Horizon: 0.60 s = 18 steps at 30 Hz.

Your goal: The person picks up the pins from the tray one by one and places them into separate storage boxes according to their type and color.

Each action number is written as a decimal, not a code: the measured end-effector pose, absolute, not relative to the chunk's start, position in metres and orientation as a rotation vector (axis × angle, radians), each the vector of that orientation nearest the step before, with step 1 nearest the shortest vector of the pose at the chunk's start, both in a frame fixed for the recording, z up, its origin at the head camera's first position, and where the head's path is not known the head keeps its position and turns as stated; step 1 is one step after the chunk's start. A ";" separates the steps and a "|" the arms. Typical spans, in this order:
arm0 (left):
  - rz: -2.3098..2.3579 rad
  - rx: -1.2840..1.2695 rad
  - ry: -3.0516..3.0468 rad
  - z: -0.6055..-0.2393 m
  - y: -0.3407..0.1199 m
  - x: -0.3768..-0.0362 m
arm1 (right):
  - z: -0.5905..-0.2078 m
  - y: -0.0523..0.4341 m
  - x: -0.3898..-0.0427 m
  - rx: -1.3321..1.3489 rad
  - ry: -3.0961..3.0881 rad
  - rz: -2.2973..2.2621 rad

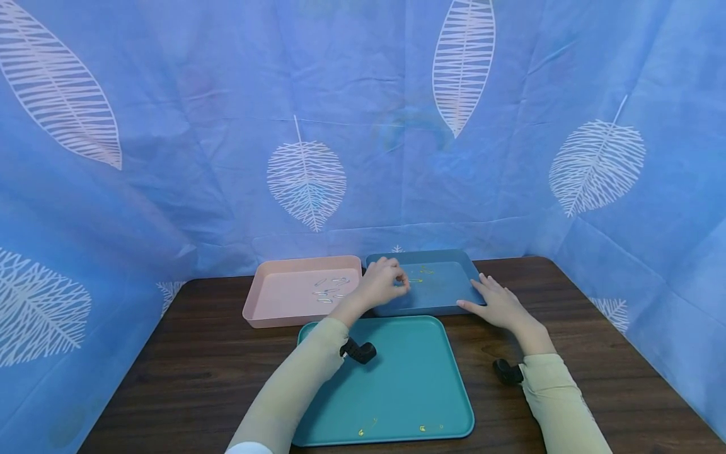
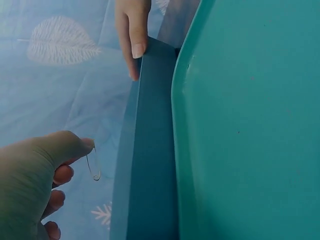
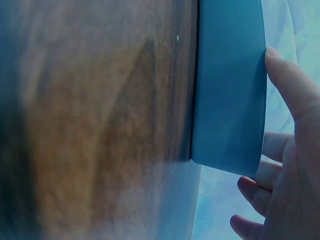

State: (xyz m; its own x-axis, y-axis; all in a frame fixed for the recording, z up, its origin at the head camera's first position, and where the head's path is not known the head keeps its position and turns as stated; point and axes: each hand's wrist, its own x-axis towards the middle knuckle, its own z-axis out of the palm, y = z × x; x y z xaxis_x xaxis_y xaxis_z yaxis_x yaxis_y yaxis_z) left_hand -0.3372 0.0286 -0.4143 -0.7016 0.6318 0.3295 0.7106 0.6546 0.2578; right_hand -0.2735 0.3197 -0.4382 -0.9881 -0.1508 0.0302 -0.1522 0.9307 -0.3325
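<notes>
My left hand (image 1: 384, 282) is over the left part of the blue tray (image 1: 416, 310), and its thumb and fingers pinch a thin safety pin (image 2: 96, 177) that hangs down in the left wrist view. A few yellow safety pins (image 1: 426, 271) lie on that tray's floor. My right hand (image 1: 500, 304) rests at the tray's right edge with its fingers spread. In the right wrist view its thumb (image 3: 287, 80) touches the rim and its other fingers are near the corner.
A pink tray (image 1: 272, 309) with several silver safety pins (image 1: 329, 292) stands to the left. Nearer to me is a teal tray (image 1: 408, 378) with small yellow pieces (image 1: 422, 428) along its front edge. Everything is on a dark wooden table (image 1: 187, 366), before a blue leaf-print curtain (image 1: 374, 183).
</notes>
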 end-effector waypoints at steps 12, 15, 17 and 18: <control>-0.558 -0.991 -2.705 -0.425 0.042 -0.347 | -0.437 0.319 -0.273 0.245 -3.083 0.537; -0.554 -0.989 -2.705 -0.426 0.043 -0.347 | -0.436 0.318 -0.272 0.246 -3.083 0.540; -0.562 -0.990 -2.703 -0.426 0.042 -0.347 | -0.436 0.318 -0.272 0.245 -3.083 0.544; -0.564 -0.991 -2.701 -0.426 0.042 -0.347 | -0.436 0.318 -0.272 0.245 -3.084 0.543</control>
